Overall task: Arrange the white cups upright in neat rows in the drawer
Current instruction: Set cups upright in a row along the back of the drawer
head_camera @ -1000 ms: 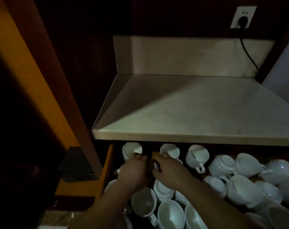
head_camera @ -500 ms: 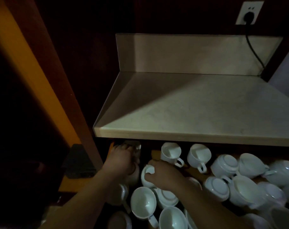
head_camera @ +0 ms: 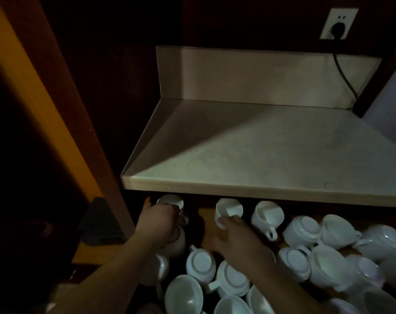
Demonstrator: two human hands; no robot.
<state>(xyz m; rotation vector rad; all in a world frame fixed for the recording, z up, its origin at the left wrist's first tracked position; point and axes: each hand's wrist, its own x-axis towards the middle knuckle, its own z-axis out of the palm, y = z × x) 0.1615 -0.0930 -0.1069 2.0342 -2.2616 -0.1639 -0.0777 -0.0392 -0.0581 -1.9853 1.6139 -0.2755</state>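
Observation:
Many white cups fill the open drawer (head_camera: 148, 201) under the counter. In the back row stand three upright cups. My left hand (head_camera: 158, 225) grips the back-left corner cup (head_camera: 171, 200) at its near side. My right hand (head_camera: 235, 239) reaches to the second cup (head_camera: 228, 208), thumb and fingers around its near side. The third upright cup (head_camera: 268, 214) stands free to the right. Nearer me lie upside-down cups (head_camera: 200, 264) (head_camera: 232, 278) and upright ones (head_camera: 184, 295). On the right is a jumbled pile of cups (head_camera: 328, 266), some inverted (head_camera: 307, 228).
The pale countertop's front edge (head_camera: 260, 192) overhangs the back of the drawer and hides its rear. A wall socket with a black plug (head_camera: 337, 24) and cord is above the counter. A wooden post (head_camera: 79, 132) stands left of the drawer.
My left hand moved left and back from the middle to the corner cup. My right hand shifted from a nearer cup forward to the second cup of the back row.

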